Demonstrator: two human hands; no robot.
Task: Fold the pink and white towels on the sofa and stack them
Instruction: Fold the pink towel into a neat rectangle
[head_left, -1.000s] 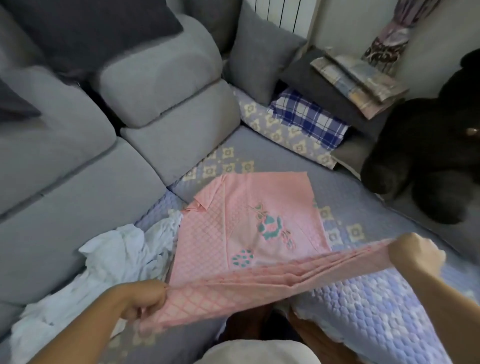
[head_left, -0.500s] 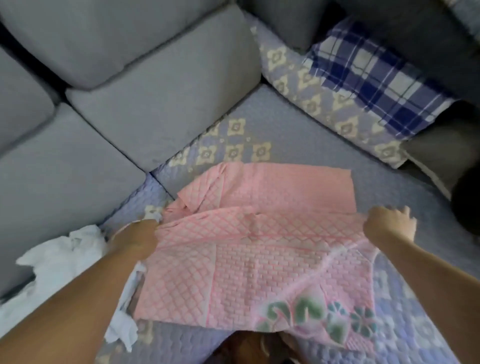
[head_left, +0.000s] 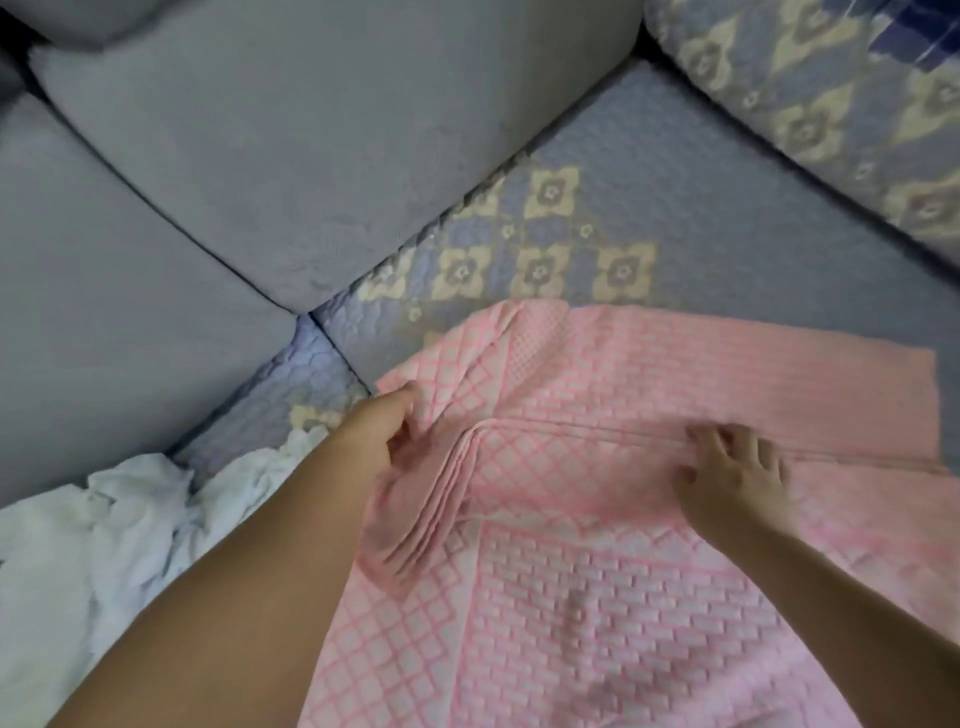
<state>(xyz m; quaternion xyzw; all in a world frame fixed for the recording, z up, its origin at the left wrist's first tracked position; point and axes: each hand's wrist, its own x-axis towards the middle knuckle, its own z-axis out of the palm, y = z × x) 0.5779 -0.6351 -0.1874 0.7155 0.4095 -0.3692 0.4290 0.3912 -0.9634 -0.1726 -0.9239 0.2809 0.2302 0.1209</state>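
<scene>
Left hand (head_left: 387, 434) at centre-left of frame, fingers curled and pinching the bunched corner of the pink towel (head_left: 597, 597); right hand (head_left: 732, 480) at centre-right, fingers spread and pressing flat on the folded edge. Pink towel spread over the lower right of the frame on the sofa (head_left: 675, 171), top layer short of the far edge. White towel (head_left: 104, 525) crumpled at lower left, not yet folded. Best done by pulling the pinched corner out square, lining edge to edge, then smoothing outward with flat palms; risk of a skewed fold if the bunching stays.
</scene>
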